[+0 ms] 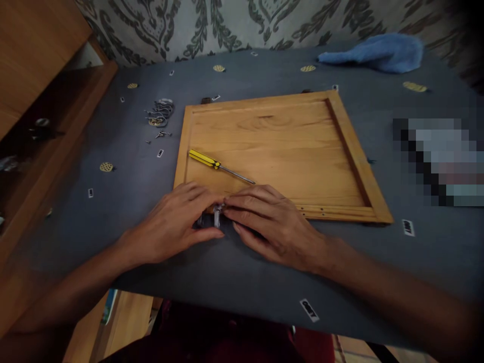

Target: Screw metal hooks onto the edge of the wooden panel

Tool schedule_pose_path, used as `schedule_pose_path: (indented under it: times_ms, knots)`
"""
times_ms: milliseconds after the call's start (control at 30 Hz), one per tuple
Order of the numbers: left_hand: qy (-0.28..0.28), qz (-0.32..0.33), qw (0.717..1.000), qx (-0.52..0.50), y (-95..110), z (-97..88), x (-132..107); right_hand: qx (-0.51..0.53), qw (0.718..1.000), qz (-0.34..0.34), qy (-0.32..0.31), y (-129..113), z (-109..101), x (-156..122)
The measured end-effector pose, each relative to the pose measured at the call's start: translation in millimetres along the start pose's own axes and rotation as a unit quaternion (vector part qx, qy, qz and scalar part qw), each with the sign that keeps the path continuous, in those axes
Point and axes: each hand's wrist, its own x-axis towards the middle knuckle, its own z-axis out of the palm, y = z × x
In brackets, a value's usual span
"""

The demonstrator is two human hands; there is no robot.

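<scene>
A framed wooden panel [272,146], like a cabinet door, lies flat on the cloth-covered table. Over its near edge, left of the middle, both hands meet at a small shiny metal fitting [217,216] that resembles a hinge. My left hand [170,222] curves round it, index finger and thumb on either side. From the right, my right hand [278,227] pinches at the fitting with bent fingertips, which hide part of it. A screwdriver [206,159] with a yellow and black handle rests on the panel just beyond the hands, its shaft pointing right.
Left of the panel lie a heap of metal fittings [162,111] and several loose screws [162,134]. A blue cloth [381,53] lies at the back right. An open wooden cabinet [75,126] borders the left side. At the right edge is a blurred-out object [446,156].
</scene>
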Motion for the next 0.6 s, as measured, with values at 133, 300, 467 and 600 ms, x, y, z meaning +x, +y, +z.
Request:
schedule_pose_path:
  times_ms: [133, 300, 467, 600]
  knots:
    - [-0.016, -0.007, 1.0, 0.0, 0.4, -0.7, 0.8, -0.001, 1.0, 0.0, 0.0, 0.3, 1.0, -0.6]
    - [-0.014, -0.005, 1.0, 0.0, 0.6, -1.1, 1.5, -0.005, 1.0, -0.006, -0.002, -0.1, 0.9, -0.1]
    - [-0.01, 0.0, 1.0, 0.001, -0.3, -0.6, 1.6, -0.008, 1.0, -0.008, -0.006, 0.4, 0.6, 0.3]
    - [-0.008, 0.001, 1.0, 0.0, -0.2, -1.1, -0.9, -0.01, 1.0, -0.008, -0.011, 0.1, 1.1, 0.7]
